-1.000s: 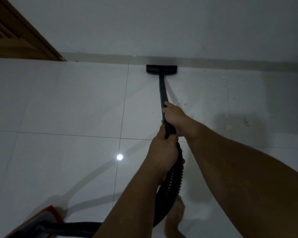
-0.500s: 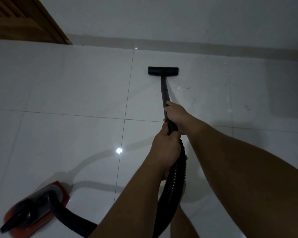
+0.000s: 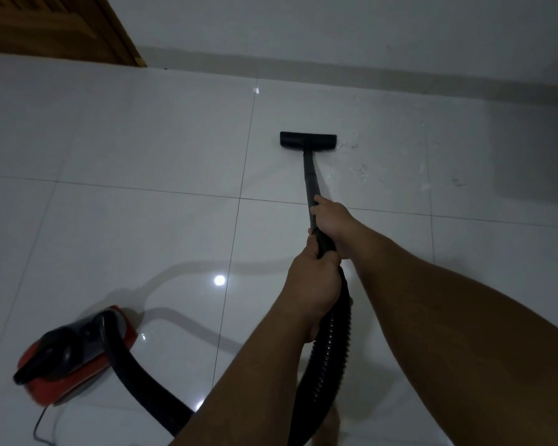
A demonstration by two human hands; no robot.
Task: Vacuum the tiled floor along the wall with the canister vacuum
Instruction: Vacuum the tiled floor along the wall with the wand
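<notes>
A black vacuum wand [image 3: 310,178] runs from my hands down to a flat black floor head [image 3: 308,141], which rests on the white tiled floor [image 3: 142,149] a good way short of the wall's grey skirting [image 3: 335,70]. My right hand [image 3: 333,220] grips the wand higher up its shaft. Just behind it, my left hand [image 3: 314,284] is closed around the handle where the ribbed black hose [image 3: 331,355] begins. The hose loops back to the red and black canister [image 3: 74,352] at the lower left. White crumbs [image 3: 361,169] lie right of the floor head.
A brown wooden door [image 3: 55,27] stands at the top left against the white wall [image 3: 335,24]. A thin power cord [image 3: 41,426] trails from the canister toward the bottom edge. A bright lamp reflection [image 3: 219,280] shines on the glossy tile.
The floor head has been drawn back from the skirting toward me. More of the canister has come into view at the lower left as the view shifted.
</notes>
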